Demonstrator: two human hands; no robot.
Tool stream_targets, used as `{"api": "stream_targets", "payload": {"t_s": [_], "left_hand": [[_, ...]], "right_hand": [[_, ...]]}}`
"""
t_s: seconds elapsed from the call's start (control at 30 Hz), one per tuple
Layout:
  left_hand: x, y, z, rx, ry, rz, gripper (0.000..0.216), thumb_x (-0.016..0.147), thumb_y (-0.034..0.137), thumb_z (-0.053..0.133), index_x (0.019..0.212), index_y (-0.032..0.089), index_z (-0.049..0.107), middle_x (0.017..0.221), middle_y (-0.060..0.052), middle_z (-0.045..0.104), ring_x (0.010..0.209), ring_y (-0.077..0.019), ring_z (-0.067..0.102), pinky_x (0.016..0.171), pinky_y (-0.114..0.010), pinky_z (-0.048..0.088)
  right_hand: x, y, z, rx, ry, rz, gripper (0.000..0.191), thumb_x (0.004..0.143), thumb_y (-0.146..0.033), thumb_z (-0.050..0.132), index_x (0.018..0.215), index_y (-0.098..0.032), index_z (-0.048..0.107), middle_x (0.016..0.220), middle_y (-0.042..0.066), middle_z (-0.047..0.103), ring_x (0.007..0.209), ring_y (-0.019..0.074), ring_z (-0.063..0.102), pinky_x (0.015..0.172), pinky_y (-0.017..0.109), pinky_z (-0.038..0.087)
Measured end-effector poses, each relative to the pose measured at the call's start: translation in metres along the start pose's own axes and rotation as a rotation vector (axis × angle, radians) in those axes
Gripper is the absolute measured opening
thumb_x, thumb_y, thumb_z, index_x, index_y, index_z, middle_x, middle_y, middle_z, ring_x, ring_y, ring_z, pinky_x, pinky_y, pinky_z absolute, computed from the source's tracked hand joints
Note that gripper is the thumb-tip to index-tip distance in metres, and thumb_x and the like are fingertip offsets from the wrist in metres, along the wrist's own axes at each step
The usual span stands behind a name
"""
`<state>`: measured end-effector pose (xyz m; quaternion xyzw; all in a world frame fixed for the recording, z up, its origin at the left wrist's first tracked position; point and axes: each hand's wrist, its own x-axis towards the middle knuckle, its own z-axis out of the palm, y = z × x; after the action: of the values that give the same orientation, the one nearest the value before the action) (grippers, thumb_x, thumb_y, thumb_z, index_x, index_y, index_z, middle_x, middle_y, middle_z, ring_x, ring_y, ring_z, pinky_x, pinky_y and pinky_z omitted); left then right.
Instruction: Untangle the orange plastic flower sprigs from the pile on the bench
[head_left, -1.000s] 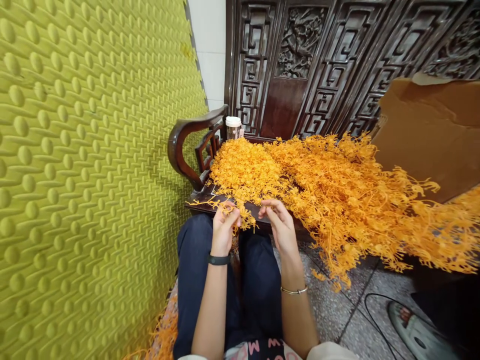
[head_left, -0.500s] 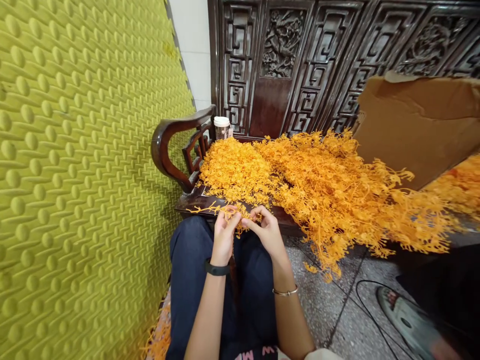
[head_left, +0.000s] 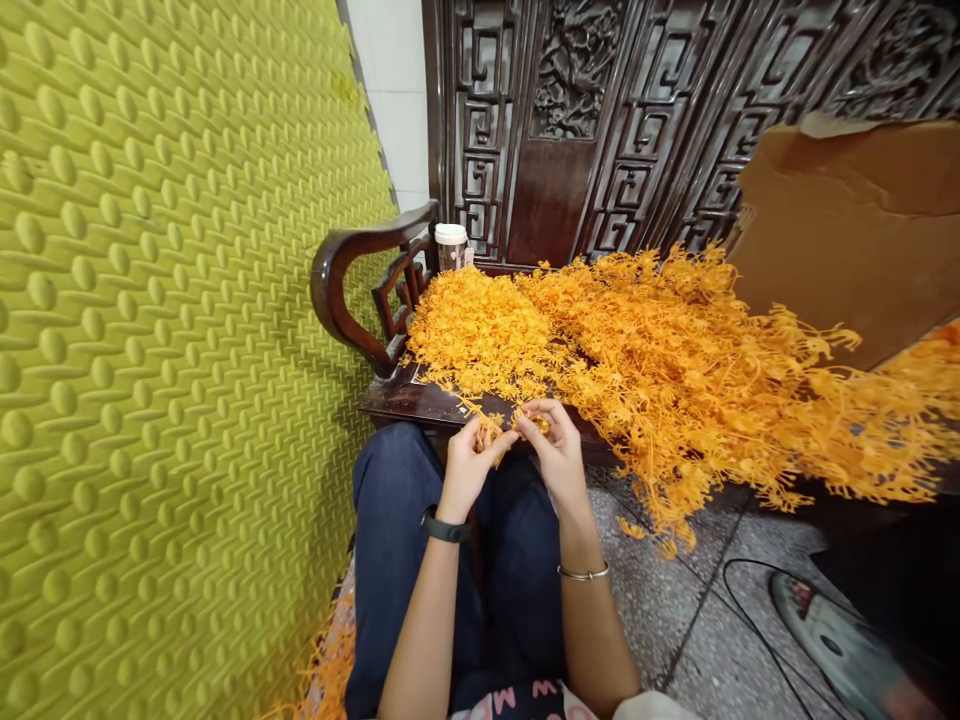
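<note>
Above my knees, in front of the bench edge, my two hands are close together. My left hand is closed on an orange plastic sprig, whose branched end sticks up past the fingers. My right hand pinches small orange pieces of the same material, partly hidden by the fingers. Just beyond them on the bench lies a mound of small orange plastic flowers. To its right spreads a larger tangle of orange branched sprigs, hanging over the bench's front edge.
A lidded cup stands by the curved wooden armrest. Brown cardboard leans at the right against the carved backrest. A yellow textured foam mat rises on my left. A black cable and a shoe are on the floor.
The long sprig that stretched left from my left hand now appears shorter and points upward. Both hands have turned slightly, and the view has shifted a little.
</note>
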<state>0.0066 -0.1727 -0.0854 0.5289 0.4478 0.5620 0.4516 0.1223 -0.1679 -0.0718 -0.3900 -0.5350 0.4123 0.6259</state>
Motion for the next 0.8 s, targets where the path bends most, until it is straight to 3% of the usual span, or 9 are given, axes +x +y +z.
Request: {"api": "stream_targets", "payload": {"t_s": [0.1,0.2,0.33,0.53,0.7,0.8], "left_hand": [[-0.001,0.001,-0.002,0.024,0.004,0.006,0.026,0.065,0.035,0.066,0.063,0.014,0.051,0.056,0.005,0.042,0.052,-0.0062,0.035,0.051,-0.019,0.03],[-0.003,0.002,0.0,0.002,0.055,0.013,0.03,0.063,0.036,0.067,0.053,0.014,0.049,0.049,0.005,0.04,0.047,-0.0056,0.033,0.046,-0.02,0.028],[-0.004,0.0,0.01,-0.058,-0.083,-0.074,0.04,0.071,0.042,0.058,0.045,0.015,0.045,0.036,0.006,0.031,0.034,-0.0038,0.027,0.037,-0.021,0.02],[-0.003,-0.005,0.029,-0.206,-0.119,-0.152,0.042,0.07,0.044,0.058,0.045,0.015,0.041,0.034,0.007,0.03,0.03,-0.0024,0.026,0.033,-0.019,0.018],[0.003,-0.004,0.024,-0.25,-0.286,-0.193,0.042,0.07,0.042,0.058,0.044,0.015,0.039,0.034,0.008,0.029,0.027,-0.0016,0.024,0.03,-0.018,0.018],[0.003,-0.006,0.015,-0.284,-0.321,-0.223,0.041,0.07,0.04,0.059,0.044,0.015,0.038,0.035,0.008,0.029,0.026,-0.0011,0.024,0.03,-0.018,0.018]], "right_hand": [[0.001,-0.002,-0.001,-0.048,0.002,-0.038,0.012,0.074,-0.022,0.059,0.086,-0.019,0.058,0.084,0.001,0.057,0.081,0.0126,0.052,0.074,0.024,0.041],[0.001,-0.001,0.001,-0.051,0.102,-0.069,0.01,0.07,-0.022,0.062,0.08,-0.018,0.06,0.078,0.001,0.059,0.077,0.0128,0.053,0.072,0.025,0.042],[-0.001,0.004,0.006,-0.073,0.309,-0.106,0.009,0.068,-0.021,0.064,0.073,-0.016,0.059,0.072,0.0,0.059,0.071,0.0124,0.054,0.067,0.025,0.043],[-0.001,0.013,0.007,-0.001,0.53,-0.117,0.013,0.067,-0.022,0.064,0.075,-0.015,0.057,0.074,0.001,0.058,0.071,0.012,0.055,0.067,0.025,0.044],[-0.005,0.013,0.019,0.094,0.634,-0.061,0.018,0.065,-0.021,0.066,0.079,-0.016,0.058,0.078,0.002,0.06,0.073,0.0127,0.056,0.069,0.026,0.045],[-0.006,0.014,0.029,0.126,0.649,-0.01,0.018,0.063,-0.021,0.067,0.077,-0.016,0.058,0.078,0.003,0.06,0.072,0.0132,0.056,0.069,0.027,0.045]]}}
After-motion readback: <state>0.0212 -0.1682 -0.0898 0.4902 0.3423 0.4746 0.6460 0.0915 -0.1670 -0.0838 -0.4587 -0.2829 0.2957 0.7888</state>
